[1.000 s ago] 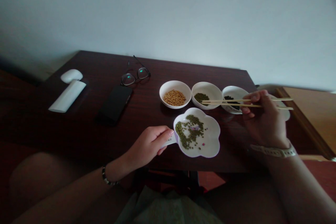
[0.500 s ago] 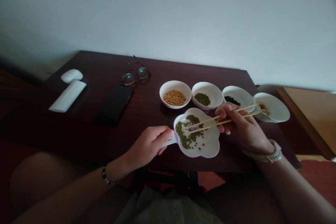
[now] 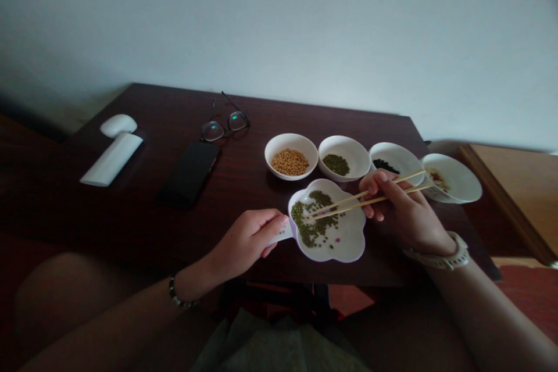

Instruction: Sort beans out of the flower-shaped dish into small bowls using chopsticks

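Note:
My left hand (image 3: 253,238) is closed on the short handle of a white, flower-shaped bowl (image 3: 351,238) with a purple rim. Green mung beans (image 3: 310,235) lie scattered in it, mostly on its left side. Between the fingers of my right hand (image 3: 403,209) is a pair of wooden chopsticks (image 3: 346,207). Their tips reach down among the beans, close together; whether they pinch a bean is too small to tell. Behind stands a row of white bowls: one with yellow soybeans (image 3: 290,163), one with mung beans (image 3: 335,165), one with black beans (image 3: 385,167), partly behind my right hand.
At the right end of the row, a white bowl (image 3: 462,177) holds reddish and pale bits. Eyeglasses (image 3: 225,127), a black phone (image 3: 190,174) and a white case (image 3: 112,160) with a rounded white piece (image 3: 118,125) lie on the dark table (image 3: 244,186) to the left.
The chopstick tips have drawn slightly closer together within the beans. Both hands and the flower-shaped bowl stay almost where they were.

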Action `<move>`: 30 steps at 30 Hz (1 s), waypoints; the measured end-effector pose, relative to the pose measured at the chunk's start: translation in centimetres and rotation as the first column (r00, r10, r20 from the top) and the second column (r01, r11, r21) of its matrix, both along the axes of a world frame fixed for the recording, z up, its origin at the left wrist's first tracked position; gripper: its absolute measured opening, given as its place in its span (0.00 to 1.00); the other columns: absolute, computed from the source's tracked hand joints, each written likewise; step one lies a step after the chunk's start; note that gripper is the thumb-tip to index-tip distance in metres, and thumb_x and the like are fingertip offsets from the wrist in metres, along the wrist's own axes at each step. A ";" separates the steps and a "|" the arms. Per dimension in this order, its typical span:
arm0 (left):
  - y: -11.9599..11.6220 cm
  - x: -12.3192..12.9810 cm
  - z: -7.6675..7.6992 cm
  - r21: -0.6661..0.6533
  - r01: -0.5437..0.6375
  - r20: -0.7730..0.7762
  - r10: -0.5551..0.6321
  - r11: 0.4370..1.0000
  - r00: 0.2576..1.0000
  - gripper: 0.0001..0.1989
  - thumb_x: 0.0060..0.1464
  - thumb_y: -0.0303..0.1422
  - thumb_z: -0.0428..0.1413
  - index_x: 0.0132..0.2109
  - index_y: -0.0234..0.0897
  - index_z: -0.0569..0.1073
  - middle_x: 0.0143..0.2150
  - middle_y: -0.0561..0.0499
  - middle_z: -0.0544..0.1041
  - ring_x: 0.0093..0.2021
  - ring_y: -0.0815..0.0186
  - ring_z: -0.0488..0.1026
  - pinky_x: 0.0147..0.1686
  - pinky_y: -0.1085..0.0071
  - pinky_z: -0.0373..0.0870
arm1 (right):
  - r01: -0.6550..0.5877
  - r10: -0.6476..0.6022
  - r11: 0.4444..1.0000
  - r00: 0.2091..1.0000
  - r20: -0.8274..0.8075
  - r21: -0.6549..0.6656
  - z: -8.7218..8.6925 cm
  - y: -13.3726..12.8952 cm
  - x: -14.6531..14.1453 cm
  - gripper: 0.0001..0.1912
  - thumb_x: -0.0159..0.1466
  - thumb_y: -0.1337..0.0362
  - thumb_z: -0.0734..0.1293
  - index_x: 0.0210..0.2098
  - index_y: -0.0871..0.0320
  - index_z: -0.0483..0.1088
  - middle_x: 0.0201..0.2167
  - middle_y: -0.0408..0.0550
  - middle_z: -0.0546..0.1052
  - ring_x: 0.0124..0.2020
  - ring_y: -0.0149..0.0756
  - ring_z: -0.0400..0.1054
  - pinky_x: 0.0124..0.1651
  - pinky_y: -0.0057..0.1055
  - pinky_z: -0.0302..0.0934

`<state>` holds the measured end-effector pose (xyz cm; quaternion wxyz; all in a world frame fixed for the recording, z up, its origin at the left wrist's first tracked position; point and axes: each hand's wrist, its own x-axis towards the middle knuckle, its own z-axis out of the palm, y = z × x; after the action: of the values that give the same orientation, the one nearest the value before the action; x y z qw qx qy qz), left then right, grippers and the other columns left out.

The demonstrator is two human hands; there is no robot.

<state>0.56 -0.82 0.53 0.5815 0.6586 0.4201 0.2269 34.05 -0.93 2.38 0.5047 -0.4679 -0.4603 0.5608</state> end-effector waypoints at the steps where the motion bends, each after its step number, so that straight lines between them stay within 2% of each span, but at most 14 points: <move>1: 0.0 0.0 0.0 0.000 -0.001 0.000 0.001 1.000 1.000 0.25 0.82 0.43 0.51 0.31 0.41 0.68 0.23 0.59 0.68 0.25 0.69 0.65 0.30 0.69 0.61 | 0.002 -0.002 1.000 1.000 -0.007 -0.004 -0.1 0.0 0.0 0.23 0.78 0.45 0.75 0.35 0.55 0.78 0.30 0.45 0.73 0.25 0.31 0.66 0.23 0.26 0.61; 7: -0.1 0.1 -0.1 -0.010 -0.005 0.017 0.005 1.000 1.000 0.25 0.82 0.43 0.51 0.32 0.41 0.68 0.22 0.59 0.68 0.24 0.69 0.64 0.30 0.69 0.60 | 0.037 -0.037 0.999 0.999 -0.035 -0.016 -0.2 0.0 0.4 0.22 0.77 0.46 0.76 0.35 0.55 0.78 0.32 0.46 0.73 0.25 0.30 0.66 0.21 0.27 0.58; 18: -0.1 0.0 -0.1 -0.004 -0.010 0.018 0.011 1.000 1.000 0.25 0.81 0.42 0.51 0.31 0.41 0.68 0.22 0.59 0.68 0.24 0.69 0.64 0.29 0.70 0.60 | 0.058 -0.060 0.998 0.997 -0.039 -0.040 -0.5 0.1 0.7 0.21 0.78 0.47 0.75 0.35 0.55 0.77 0.32 0.46 0.73 0.26 0.30 0.66 0.22 0.26 0.59; 30: -0.1 0.0 0.1 0.001 -0.008 0.017 0.008 1.000 1.000 0.24 0.81 0.42 0.51 0.31 0.42 0.68 0.22 0.59 0.68 0.24 0.69 0.64 0.30 0.69 0.61 | 0.102 -0.101 0.995 0.992 -0.070 0.004 -0.4 0.2 0.8 0.21 0.79 0.49 0.75 0.34 0.54 0.76 0.31 0.45 0.71 0.25 0.30 0.63 0.25 0.27 0.61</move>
<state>0.59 -0.89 0.61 0.5838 0.6554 0.4177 0.2350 34.86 -0.71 1.93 0.5500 -0.4689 -0.4202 0.5486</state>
